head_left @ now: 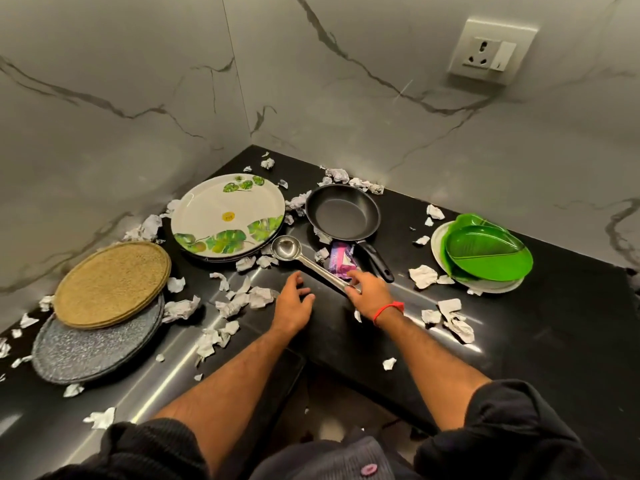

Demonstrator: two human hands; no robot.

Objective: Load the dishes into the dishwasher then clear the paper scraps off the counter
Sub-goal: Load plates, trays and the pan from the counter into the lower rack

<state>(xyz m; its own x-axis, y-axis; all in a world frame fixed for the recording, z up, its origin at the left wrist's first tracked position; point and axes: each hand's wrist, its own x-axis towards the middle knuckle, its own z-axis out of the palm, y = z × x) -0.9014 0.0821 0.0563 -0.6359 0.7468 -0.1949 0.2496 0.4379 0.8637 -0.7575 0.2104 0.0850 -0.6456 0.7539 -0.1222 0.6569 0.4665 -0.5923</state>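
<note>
A steel ladle (298,257) lies on the black counter (519,341), its bowl toward the leaf-patterned plate (225,216). My right hand (369,292) closes on the end of the ladle's handle. My left hand (294,303) rests open on the counter just left of it, holding nothing. Behind the ladle stands a black frying pan (343,214), with a purple packet (341,259) beside its handle. Green leaf-shaped dishes (488,252) sit on a pale plate at the right. A tan plate (110,282) overlaps a grey speckled plate (97,348) at the left. Crumpled paper scraps (242,299) lie all over.
Marble walls meet in a corner behind the dishes, with a wall socket (490,51) at the upper right. The counter is L-shaped, and its inner edge runs just in front of my hands. More scraps lie near the right plates (424,276).
</note>
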